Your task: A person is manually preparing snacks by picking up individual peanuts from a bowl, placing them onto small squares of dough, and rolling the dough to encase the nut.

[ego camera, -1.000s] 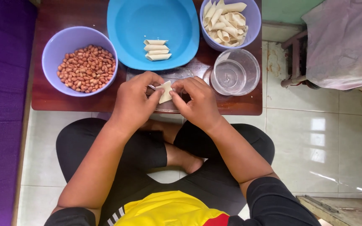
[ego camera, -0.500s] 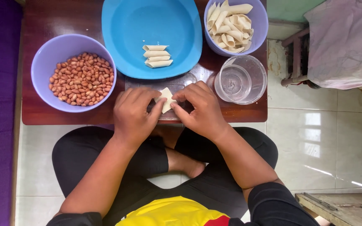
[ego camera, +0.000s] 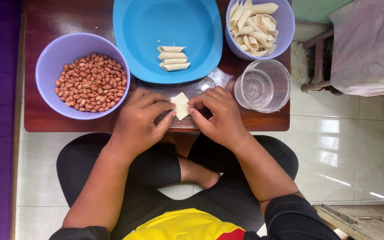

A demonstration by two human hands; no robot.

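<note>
Both hands pinch one small pale dough square between them: left hand on its left edge with thumb and forefinger closed narrow, right hand on its right edge, fingertips likewise closed on it. Square sits tilted like a diamond, over a clear flat tray at the near edge of the table.

Head view, only view:
- Purple bowl, left of the hands, holds red-brown peanuts, roughly half full.
- Blue plate, just beyond the hands, carries four rolled dough pieces stacked in a short column near its front.
- Second purple bowl, far right, is heaped with pale cone-shaped wrappers.
- Clear glass bowl, just right of the right hand, looks to hold a little water; level hard to read.
- Person sits cross-legged on a tiled floor; cloth-covered furniture at upper right.

Judgement: step in hand is shaping or folding one wrapper. Whether a filling lies inside cannot be told; fingers cover the edges. Four finished pieces against the full wrapper bowl suggests work is early.

Next move, as judged: calls for an even fold or roll with light pressure so the thin sheet does not tear, then a short reach forward to set it beside the four on the plate.
</note>
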